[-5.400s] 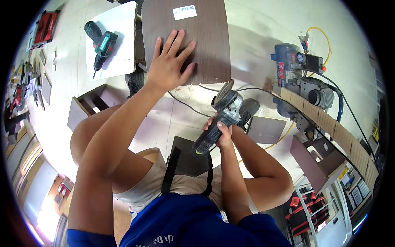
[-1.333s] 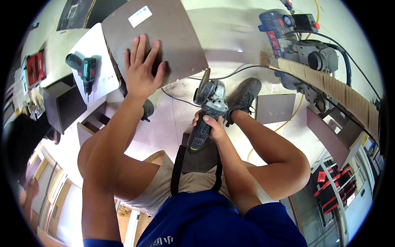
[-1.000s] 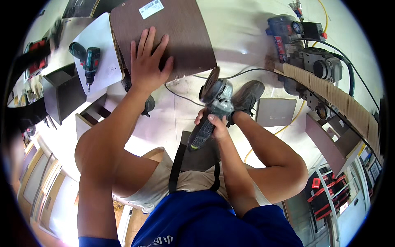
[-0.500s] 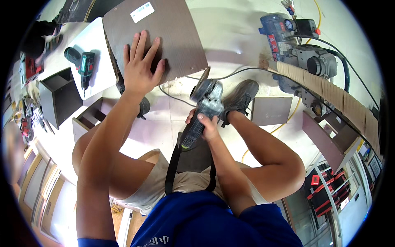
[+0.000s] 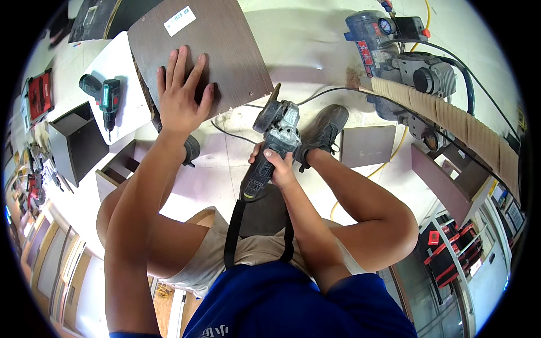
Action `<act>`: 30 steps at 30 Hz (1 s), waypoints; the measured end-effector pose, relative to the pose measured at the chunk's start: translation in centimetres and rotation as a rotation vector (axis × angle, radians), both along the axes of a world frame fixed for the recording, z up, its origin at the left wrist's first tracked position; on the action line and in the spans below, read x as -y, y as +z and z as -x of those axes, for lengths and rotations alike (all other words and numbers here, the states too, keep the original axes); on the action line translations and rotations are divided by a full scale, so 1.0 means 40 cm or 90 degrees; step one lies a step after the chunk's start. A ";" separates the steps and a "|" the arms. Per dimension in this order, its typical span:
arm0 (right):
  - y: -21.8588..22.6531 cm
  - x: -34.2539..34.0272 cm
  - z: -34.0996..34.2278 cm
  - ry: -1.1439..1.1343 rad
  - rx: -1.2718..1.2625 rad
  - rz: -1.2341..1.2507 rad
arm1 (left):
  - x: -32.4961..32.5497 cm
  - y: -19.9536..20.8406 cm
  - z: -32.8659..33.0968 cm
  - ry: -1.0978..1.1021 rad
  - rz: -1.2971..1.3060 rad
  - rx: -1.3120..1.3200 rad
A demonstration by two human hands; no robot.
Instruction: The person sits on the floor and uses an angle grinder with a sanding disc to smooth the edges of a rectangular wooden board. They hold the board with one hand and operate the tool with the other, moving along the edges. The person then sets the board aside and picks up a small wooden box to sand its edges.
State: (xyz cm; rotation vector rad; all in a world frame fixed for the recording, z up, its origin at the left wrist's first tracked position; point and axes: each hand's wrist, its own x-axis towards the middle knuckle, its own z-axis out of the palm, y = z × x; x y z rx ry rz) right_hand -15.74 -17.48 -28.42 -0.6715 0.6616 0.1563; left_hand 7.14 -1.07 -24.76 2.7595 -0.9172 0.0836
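Observation:
Under my left hand (image 5: 183, 96) lies a dark brown wood-grain board (image 5: 225, 50) with a white label. That hand rests flat on the board, fingers spread. My right hand (image 5: 277, 168) is wrapped round the body of an angle grinder (image 5: 273, 149), thumb on top. The grinder's disc (image 5: 269, 110) stands on edge just off the board's near right corner; whether it touches cannot be made out. Small pale chips mark the board's near edge. A black cable runs behind the grinder.
On a white panel (image 5: 127, 84) at left lies a cordless drill (image 5: 104, 98). An air compressor (image 5: 400, 67) with a ribbed hose (image 5: 445, 112) stands at right. A flat brown board (image 5: 368, 145) is beside my right shoe (image 5: 324, 132). Dark open boxes (image 5: 76, 141) sit at left.
In the picture, the board, my left hand and the grinder sit slightly further left, as does most of the background. My left hand stays on the board, and my right keeps its hold.

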 end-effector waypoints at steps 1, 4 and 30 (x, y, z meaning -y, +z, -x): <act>-0.006 -0.001 0.008 0.000 0.003 0.007 | 0.002 0.002 -0.007 0.002 -0.007 0.004; -0.006 -0.019 0.038 0.017 0.000 0.031 | -0.010 0.015 -0.001 0.010 0.022 -0.024; 0.131 0.157 0.020 -0.080 0.022 0.048 | -0.026 0.030 0.104 0.068 0.009 -0.110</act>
